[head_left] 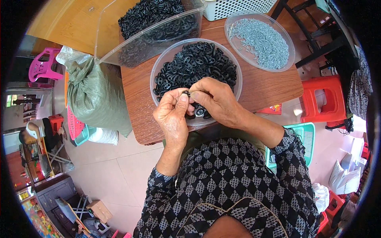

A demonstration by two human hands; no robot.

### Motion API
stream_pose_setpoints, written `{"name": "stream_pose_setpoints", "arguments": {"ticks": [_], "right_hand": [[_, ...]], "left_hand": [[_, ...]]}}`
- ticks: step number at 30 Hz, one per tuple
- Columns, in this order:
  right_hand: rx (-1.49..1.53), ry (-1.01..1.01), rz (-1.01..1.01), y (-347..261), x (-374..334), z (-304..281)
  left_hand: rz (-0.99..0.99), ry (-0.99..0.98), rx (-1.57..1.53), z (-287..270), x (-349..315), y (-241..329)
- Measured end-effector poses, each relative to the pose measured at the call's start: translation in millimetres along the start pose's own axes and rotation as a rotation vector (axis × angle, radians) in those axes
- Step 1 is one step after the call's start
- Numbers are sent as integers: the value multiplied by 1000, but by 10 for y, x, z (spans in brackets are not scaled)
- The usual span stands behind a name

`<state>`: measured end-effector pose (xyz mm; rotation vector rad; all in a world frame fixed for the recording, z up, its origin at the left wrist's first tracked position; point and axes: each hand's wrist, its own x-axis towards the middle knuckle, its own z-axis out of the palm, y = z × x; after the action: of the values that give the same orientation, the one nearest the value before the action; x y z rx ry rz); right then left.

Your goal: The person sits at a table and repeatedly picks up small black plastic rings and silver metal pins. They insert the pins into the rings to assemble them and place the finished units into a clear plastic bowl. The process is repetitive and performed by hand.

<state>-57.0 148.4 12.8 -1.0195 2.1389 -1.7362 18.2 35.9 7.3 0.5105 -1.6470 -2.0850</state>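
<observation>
My left hand [173, 115] pinches a small black plastic piece [185, 93] between thumb and fingers. Close against it, the fingertips of my right hand [217, 100] are pressed together at the piece's right side; whatever lies between them is too small to make out. Both hands are over the near part of a round clear tub [239, 79] heaped with black plastic pieces [194, 65], many oval with two holes. To the right, a round clear plastic tray [291, 59] holds a spread of small silvery screws [262, 43].
A clear rectangular bin [104, 33] with more black pieces stands behind the tub on the brown wooden table [139, 119]. A white perforated basket [222, 10] is at the back. Left stands a stuffed green sack [99, 93]; right, a red stool [323, 99]; below, a turquoise basket [308, 139].
</observation>
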Motion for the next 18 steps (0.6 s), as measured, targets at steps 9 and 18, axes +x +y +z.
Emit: {"name": "stream_pose_setpoints", "arguments": {"ticks": [9, 18], "right_hand": [[-99, 12, -126, 124, 4, 31], [-265, 71, -246, 108, 88, 113]], "left_hand": [[50, 42, 12, 46, -50, -45], [110, 95, -45, 84, -10, -110]]}}
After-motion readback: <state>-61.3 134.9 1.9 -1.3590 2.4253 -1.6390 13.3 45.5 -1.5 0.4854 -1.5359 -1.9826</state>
